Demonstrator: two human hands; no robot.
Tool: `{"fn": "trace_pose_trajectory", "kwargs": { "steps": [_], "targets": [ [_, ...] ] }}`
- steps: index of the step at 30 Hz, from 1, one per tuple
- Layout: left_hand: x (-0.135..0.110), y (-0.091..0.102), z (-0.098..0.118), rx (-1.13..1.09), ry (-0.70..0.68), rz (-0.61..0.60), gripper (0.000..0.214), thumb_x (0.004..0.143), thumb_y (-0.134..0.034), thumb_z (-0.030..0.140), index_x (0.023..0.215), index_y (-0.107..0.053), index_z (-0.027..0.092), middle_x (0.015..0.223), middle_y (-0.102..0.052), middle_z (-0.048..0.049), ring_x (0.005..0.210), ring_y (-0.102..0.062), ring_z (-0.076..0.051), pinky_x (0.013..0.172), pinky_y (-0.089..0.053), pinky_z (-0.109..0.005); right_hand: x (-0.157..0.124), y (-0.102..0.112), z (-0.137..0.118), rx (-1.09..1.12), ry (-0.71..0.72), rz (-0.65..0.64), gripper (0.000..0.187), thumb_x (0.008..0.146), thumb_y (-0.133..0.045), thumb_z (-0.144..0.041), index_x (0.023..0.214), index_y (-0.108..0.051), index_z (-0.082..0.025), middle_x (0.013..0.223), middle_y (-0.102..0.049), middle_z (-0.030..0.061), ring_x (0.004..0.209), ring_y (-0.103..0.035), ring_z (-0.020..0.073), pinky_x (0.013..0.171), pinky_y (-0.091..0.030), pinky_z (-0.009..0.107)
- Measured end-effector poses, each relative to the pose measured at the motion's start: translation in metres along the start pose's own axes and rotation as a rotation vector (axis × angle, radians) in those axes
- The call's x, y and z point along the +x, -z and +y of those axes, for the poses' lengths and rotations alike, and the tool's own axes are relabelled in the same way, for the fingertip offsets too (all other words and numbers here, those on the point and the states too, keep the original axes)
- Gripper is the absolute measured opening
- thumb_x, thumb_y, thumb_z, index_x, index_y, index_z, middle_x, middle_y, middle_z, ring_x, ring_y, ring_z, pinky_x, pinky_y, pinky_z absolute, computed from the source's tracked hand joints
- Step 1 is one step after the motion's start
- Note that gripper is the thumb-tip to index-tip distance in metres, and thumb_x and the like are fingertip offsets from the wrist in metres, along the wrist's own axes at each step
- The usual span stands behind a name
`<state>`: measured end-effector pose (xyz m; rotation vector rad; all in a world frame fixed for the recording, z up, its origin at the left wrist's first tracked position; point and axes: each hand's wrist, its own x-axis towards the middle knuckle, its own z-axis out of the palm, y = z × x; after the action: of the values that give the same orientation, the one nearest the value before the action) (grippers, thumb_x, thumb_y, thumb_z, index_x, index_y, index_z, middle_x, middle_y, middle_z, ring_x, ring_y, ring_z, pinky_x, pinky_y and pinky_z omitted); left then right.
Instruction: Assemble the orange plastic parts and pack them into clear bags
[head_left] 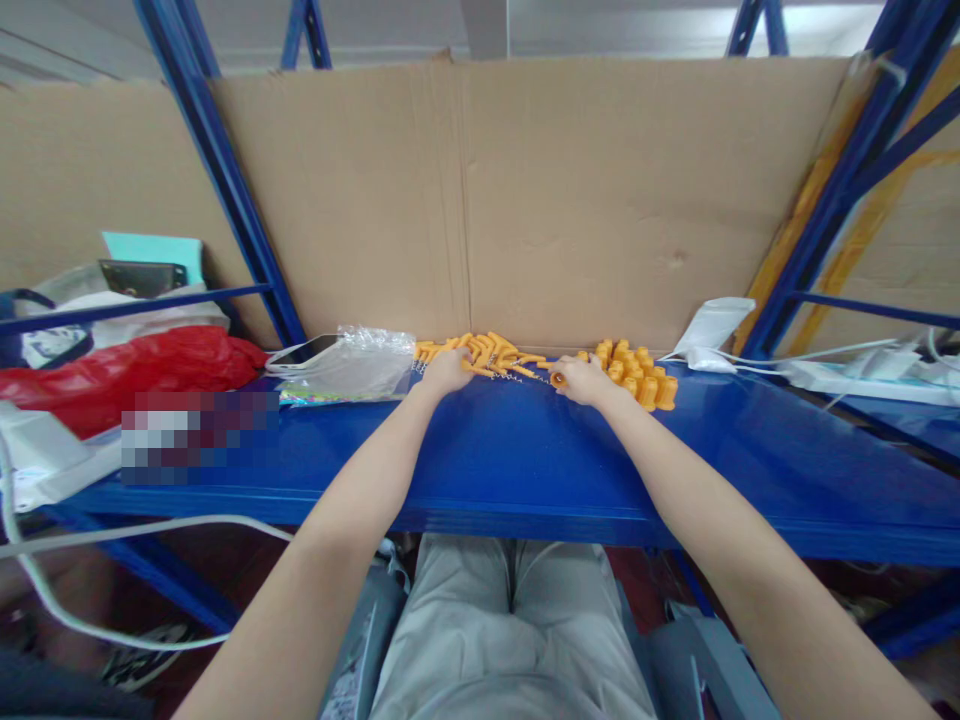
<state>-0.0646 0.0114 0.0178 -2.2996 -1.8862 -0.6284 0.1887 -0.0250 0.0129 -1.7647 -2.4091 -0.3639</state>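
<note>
My left hand (448, 371) reaches to the back of the blue table, at the left side of a pile of orange plastic pieces (491, 352). Its fingers close on one of these slim, handle-like pieces, though the fingertips are partly hidden. Small metal springs (508, 376) lie along the pile's front edge. Farther right, my right hand (586, 381) grips an orange hollow plastic piece (557, 380), whose round open end faces me. Just beyond that hand, a group of similar orange hollow pieces (639, 375) stands close together, partly covered by my fingers.
Clear plastic bags (352, 365) lie left of the pile. A red plastic bag (195, 365) and a white cable (150, 535) are at far left. Behind the blue tabletop (525, 465) rises a cardboard wall (600, 200). Blue metal posts (225, 190) frame both sides.
</note>
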Motion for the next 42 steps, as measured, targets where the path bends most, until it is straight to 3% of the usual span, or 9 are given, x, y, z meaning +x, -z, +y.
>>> {"fn": "trace_pose_trajectory", "kwargs": {
  "steps": [6, 10, 14, 18, 23, 34, 42],
  "targets": [
    [-0.005, 0.012, 0.005, 0.075, 0.030, -0.039, 0.035, 0.084, -0.059, 0.026, 0.119, -0.061, 0.020, 0.119, -0.068, -0.0106, 0.112, -0.063, -0.026, 0.092, -0.048, -0.030, 0.001, -0.003, 0.006, -0.002, -0.008, 0.005, 0.043, 0.085, -0.056, -0.015, 0.125, -0.062, -0.028, 0.131, -0.062, 0.0112, 0.125, -0.051, 0.0316, 0.107, -0.022, 0.066],
    [-0.009, 0.019, 0.009, 0.093, 0.032, -0.019, 0.036, 0.087, -0.056, 0.027, 0.122, -0.058, 0.021, 0.117, -0.068, -0.0117, 0.111, -0.064, -0.028, 0.092, -0.048, -0.033, 0.001, -0.003, 0.011, 0.030, -0.006, 0.013, 0.039, 0.085, -0.059, -0.022, 0.123, -0.063, -0.026, 0.127, -0.065, 0.0108, 0.123, -0.053, 0.0323, 0.106, -0.021, 0.068],
    [-0.012, 0.024, 0.014, 0.103, 0.034, 0.028, 0.037, 0.088, -0.053, 0.026, 0.125, -0.054, 0.021, 0.116, -0.068, -0.0124, 0.111, -0.064, -0.028, 0.090, -0.048, -0.035, 0.002, 0.000, 0.016, 0.074, -0.063, 0.125, 0.037, 0.090, -0.052, -0.028, 0.126, -0.060, -0.021, 0.132, -0.061, 0.0132, 0.126, -0.051, 0.0312, 0.107, -0.023, 0.064],
    [-0.014, 0.026, 0.021, 0.097, 0.003, 0.044, 0.035, 0.090, -0.051, 0.028, 0.123, -0.053, 0.019, 0.113, -0.069, -0.0132, 0.110, -0.064, -0.028, 0.089, -0.048, -0.034, -0.001, 0.004, 0.019, 0.046, -0.200, 0.237, 0.038, 0.092, -0.043, -0.022, 0.126, -0.058, -0.016, 0.131, -0.061, 0.0166, 0.123, -0.053, 0.0311, 0.108, -0.021, 0.065],
    [-0.014, 0.024, 0.024, 0.085, -0.035, 0.057, 0.035, 0.090, -0.050, 0.031, 0.123, -0.052, 0.018, 0.110, -0.070, -0.0137, 0.107, -0.065, -0.029, 0.087, -0.049, -0.035, -0.004, 0.008, 0.019, 0.001, -0.296, 0.105, 0.033, 0.090, -0.044, -0.018, 0.116, -0.063, -0.013, 0.117, -0.068, 0.0182, 0.120, -0.057, 0.0329, 0.108, -0.021, 0.064],
    [-0.014, 0.021, 0.026, 0.077, -0.107, 0.059, 0.036, 0.089, -0.053, 0.036, 0.121, -0.053, 0.021, 0.106, -0.071, -0.0099, 0.105, -0.066, -0.029, 0.085, -0.049, -0.034, 0.001, -0.002, 0.027, 0.114, -0.291, 0.113, 0.032, 0.086, -0.054, -0.023, 0.117, -0.063, -0.018, 0.116, -0.070, 0.0132, 0.122, -0.056, 0.0328, 0.110, -0.004, 0.070],
    [-0.014, 0.017, 0.026, 0.060, -0.165, 0.043, 0.032, 0.088, -0.052, 0.033, 0.118, -0.054, 0.021, 0.101, -0.070, -0.0089, 0.102, -0.065, -0.027, 0.083, -0.049, -0.033, 0.001, 0.006, 0.019, 0.134, -0.178, 0.236, 0.043, 0.085, -0.050, -0.015, 0.128, -0.047, -0.018, 0.117, -0.070, 0.0139, 0.113, -0.063, 0.0291, 0.110, -0.010, 0.069]
  ]
}}
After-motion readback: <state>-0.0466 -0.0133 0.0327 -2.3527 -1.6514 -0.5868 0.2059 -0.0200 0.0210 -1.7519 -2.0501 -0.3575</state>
